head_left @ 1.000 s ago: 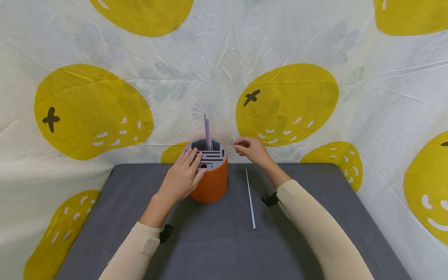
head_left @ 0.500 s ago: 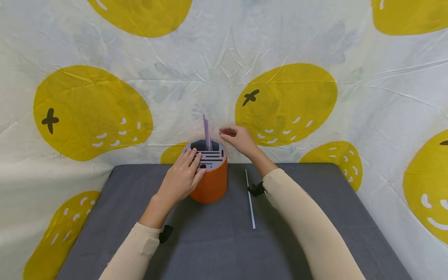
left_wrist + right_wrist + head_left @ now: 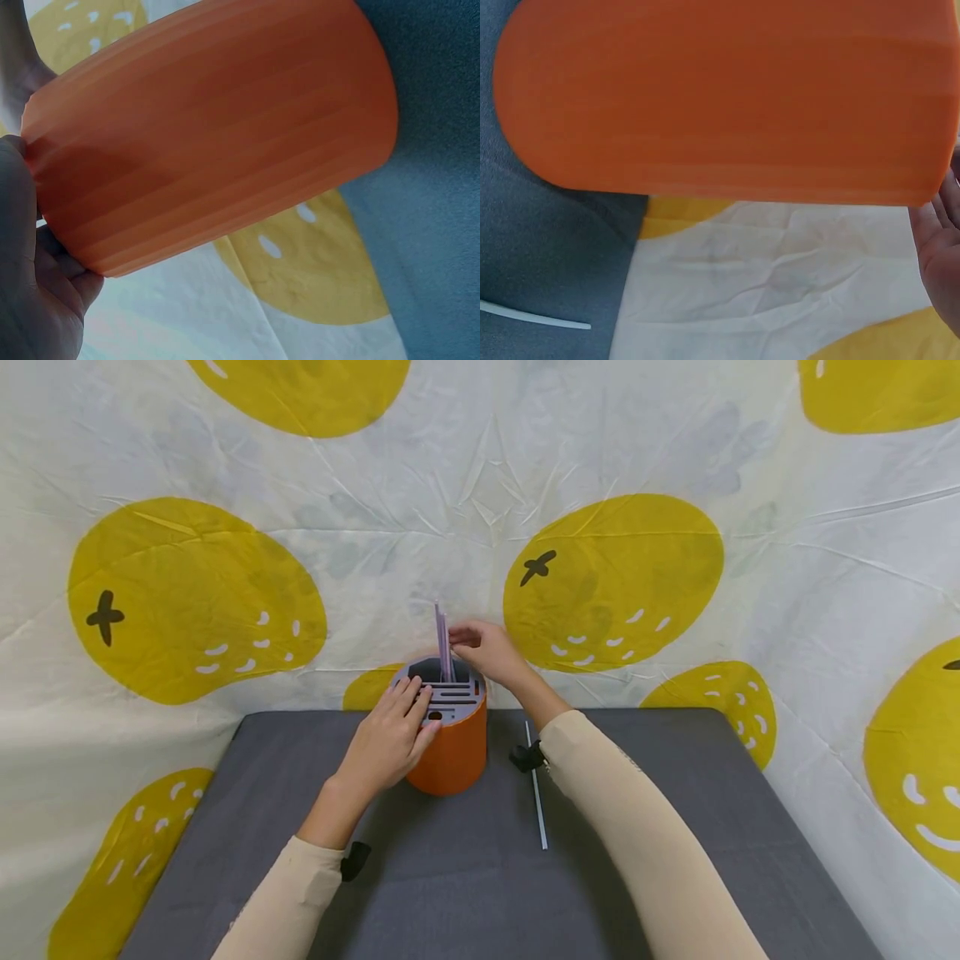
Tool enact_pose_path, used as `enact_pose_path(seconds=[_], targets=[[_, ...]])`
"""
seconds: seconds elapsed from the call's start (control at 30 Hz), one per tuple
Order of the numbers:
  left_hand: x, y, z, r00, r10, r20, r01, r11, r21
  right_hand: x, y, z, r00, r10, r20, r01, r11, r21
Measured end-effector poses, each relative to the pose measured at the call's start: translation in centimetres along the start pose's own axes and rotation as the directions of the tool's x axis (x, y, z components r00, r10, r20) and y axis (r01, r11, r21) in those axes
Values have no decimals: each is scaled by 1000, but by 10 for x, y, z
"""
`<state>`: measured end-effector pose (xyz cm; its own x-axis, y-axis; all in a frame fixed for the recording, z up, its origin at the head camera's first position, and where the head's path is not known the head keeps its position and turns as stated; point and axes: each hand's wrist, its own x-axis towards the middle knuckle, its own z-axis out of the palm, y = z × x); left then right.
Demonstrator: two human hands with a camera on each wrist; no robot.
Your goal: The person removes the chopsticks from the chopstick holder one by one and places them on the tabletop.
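Note:
An orange cylindrical holder (image 3: 450,760) with a grey slotted top stands near the back edge of the table. Several thin purple sticks (image 3: 443,647) rise from the larger opening at the rear of its top. My left hand (image 3: 386,739) rests on the left side of the slotted top, fingers extended. Just right of the sticks is my right hand (image 3: 491,653), its fingertips right beside them and thumb apart from the fingers. Orange wall (image 3: 217,135) fills much of the left wrist view, with the left fingers at its rim.
A single pale thin stick (image 3: 538,810) lies on the dark grey table (image 3: 465,893), partly under the right wrist's black camera (image 3: 527,757). Behind the table hangs a white cloth (image 3: 405,468) printed with yellow fruit shapes.
My right hand has moved left and up from beside the holder to the purple sticks. The left hand, holder and loose stick have stayed in place.

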<state>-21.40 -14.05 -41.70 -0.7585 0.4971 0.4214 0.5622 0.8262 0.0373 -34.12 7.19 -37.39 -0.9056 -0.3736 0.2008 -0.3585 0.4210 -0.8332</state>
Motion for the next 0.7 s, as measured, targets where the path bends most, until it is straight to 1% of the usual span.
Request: enact_pose_path(seconds=[0.27,0.43,0.6,0.7], targets=[[0,-1,1,1000,5,-24,-5,1000,-11,4,-4,6,1000,13,-4,-14,999,-50],[0,-1,1,999,9,-31,-10,1000,-13,6,-2,10,1000,4,-13,-5,998,-65],[0,-1,1,999,11,-35,-12,1000,-12,5,-1,11,999,-1,-42,-1,998,-68],[0,-1,1,999,17,-50,-17,1000,-12,4,0,12,998,6,-66,-12,997,-80]])
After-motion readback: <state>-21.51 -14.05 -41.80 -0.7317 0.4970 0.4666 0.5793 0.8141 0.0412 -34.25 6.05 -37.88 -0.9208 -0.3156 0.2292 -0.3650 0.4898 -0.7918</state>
